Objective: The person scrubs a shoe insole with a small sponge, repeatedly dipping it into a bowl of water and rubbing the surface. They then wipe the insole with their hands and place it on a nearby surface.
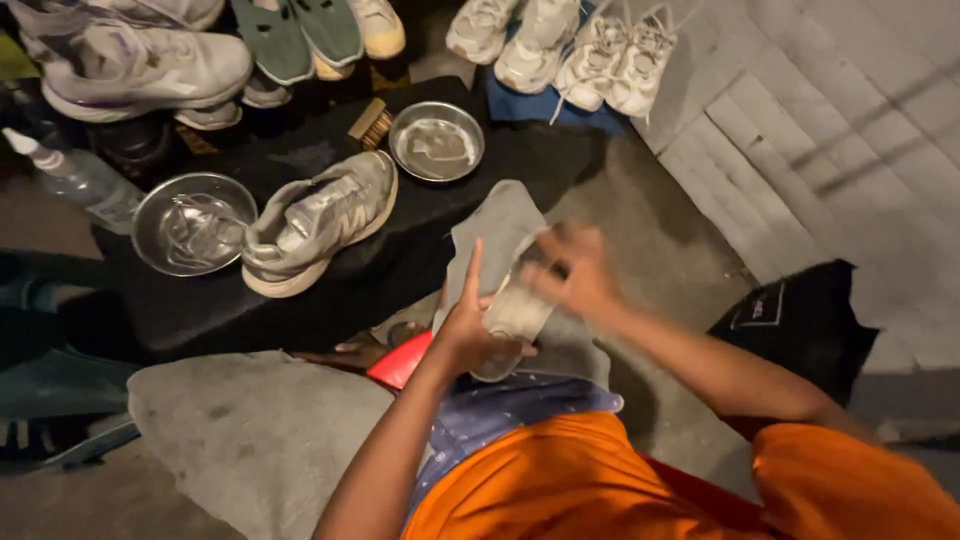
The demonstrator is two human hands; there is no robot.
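Fingers [468,290] of left hand [465,335] clasp a flat pale insole [515,310]; right hand [575,270] blurred, grip unclear.

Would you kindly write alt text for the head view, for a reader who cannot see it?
Both hands work on a pale insole: the left hand holds it, the blurred right hand is at its top. Beside them, on a dark mat, sit a grey sneaker and two metal bowls.

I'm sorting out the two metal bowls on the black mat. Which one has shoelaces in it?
The larger metal bowl at the mat's left end, beside the grey sneaker; laces show inside. The smaller bowl by the brush shows none.
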